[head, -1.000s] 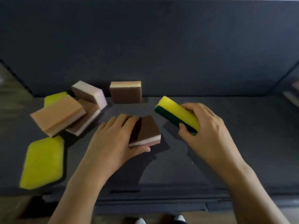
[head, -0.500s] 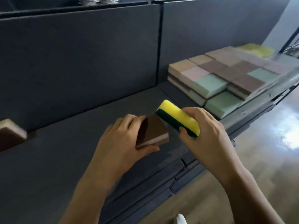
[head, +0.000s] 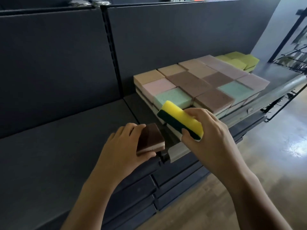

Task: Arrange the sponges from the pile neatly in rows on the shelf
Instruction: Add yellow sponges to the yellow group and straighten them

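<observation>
Left hand point(head: 126, 146): fingers curled over a flat brown sponge with a pale pink underlayer point(head: 152, 138), thumb under its front edge. It sits at the front lip of the dark grey shelf point(head: 66, 138); contact unclear.

Yellow foam sponge with dark green scouring layer point(head: 181, 117): tilted, pinched in the right hand point(head: 207, 133), just before the stacked rows of pastel sponges point(head: 199, 83).

Risks: tilted entry may knock the front row askew; the brown sponge may drop off the lip.

The left side of the brown sponge point(head: 151, 137) is covered by the left hand point(head: 123, 151). The near corner of the sponge rows point(head: 191, 80) is hidden behind the yellow sponge point(head: 180, 116).
</observation>
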A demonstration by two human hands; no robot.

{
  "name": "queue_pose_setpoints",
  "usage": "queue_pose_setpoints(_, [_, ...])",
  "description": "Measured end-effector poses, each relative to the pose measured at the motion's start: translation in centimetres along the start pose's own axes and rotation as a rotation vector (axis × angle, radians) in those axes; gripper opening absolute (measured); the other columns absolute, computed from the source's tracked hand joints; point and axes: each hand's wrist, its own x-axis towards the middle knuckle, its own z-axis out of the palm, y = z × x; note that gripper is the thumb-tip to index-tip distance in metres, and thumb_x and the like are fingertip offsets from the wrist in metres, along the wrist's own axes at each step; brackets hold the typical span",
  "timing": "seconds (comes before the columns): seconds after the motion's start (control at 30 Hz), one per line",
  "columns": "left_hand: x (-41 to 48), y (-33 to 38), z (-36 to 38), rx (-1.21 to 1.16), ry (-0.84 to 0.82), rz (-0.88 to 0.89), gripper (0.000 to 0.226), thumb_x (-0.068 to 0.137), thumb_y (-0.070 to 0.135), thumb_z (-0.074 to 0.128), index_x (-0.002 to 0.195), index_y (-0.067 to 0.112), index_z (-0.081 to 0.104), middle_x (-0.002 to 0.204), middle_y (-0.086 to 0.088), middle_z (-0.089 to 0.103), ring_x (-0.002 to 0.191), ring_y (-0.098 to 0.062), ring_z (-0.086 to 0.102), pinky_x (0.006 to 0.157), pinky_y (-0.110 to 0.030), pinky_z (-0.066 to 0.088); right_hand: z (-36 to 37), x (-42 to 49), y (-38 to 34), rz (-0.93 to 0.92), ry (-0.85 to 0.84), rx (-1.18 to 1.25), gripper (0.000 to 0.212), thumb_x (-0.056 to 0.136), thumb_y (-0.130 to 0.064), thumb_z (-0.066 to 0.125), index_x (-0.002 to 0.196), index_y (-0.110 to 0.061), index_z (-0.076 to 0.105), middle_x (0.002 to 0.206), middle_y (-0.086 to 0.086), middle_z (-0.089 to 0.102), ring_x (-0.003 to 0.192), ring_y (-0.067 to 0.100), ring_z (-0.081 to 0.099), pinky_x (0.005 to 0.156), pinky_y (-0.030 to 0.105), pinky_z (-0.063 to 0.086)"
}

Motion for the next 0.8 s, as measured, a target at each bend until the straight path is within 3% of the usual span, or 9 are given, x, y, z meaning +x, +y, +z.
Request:
queue_pose_setpoints(0.33, [0.8,0.3,0.1,-0.004,-0.041,-0.029,0.084,0.078,0.069,0.057,0.146,0.032,0.026,0.141,0.012,0.036,0.129,-0.011,0.038,0.106,-0.031,0.032,0.5,0.7,0.7,-0.032,-0.031,0.014,0.043,0.085,-0.025,0.067,0.126,-0.024,0.058,0.118,-0.009,0.061,0.099,0.017,0.059,0.075,0.036,0.052])
queue_pose_setpoints(0.47, [0.9,0.7,-1.2,-0.087,0.089,0.073,0.082,0.078,0.066,0.055,0.146,0.024,0.035,0.141,0.007,0.041,0.129,-0.013,0.039,0.105,-0.037,0.036,0.6,0.6,0.4,-0.074,-0.036,-0.013,0.046,0.083,-0.019,0.071,0.127,-0.023,0.06,0.117,-0.009,0.062,0.1,0.016,0.06,0.076,0.034,0.054])
queue_pose_setpoints(0.63, [2.0,1.6,-2.7,-0.136,0.218,0.255,0.066,0.088,0.043,0.059,0.146,0.019,0.039,0.142,0.002,0.045,0.129,-0.018,0.044,0.102,-0.037,0.04,0.3,0.4,-0.2,-0.136,-0.024,-0.024,0.048,0.082,-0.018,0.074,0.127,-0.024,0.061,0.12,-0.009,0.061,0.106,0.015,0.059,0.082,0.036,0.055])
queue_pose_setpoints(0.73, [2.4,1.9,-2.7,-0.184,0.273,0.336,0.041,0.092,0.03,0.057,0.131,0.018,0.055,0.132,0.005,0.054,0.117,-0.017,0.054,0.091,-0.041,0.048,0.4,-0.1,0.0,-0.158,-0.054,-0.015,0.048,0.083,-0.028,0.072,0.129,-0.026,0.059,0.126,-0.01,0.058,0.116,0.015,0.055,0.09,0.041,0.052])
queue_pose_setpoints(0.8, [2.5,2.1,-2.7,-0.246,0.294,0.354,0.037,0.088,0.024,0.062,0.124,0.015,0.06,0.129,0.004,0.057,0.114,-0.018,0.057,0.086,-0.04,0.052,0.1,-0.4,0.6,-0.144,-0.08,-0.018,0.052,0.085,-0.047,0.066,0.132,-0.029,0.055,0.133,-0.012,0.054,0.124,0.013,0.05,0.097,0.038,0.049])
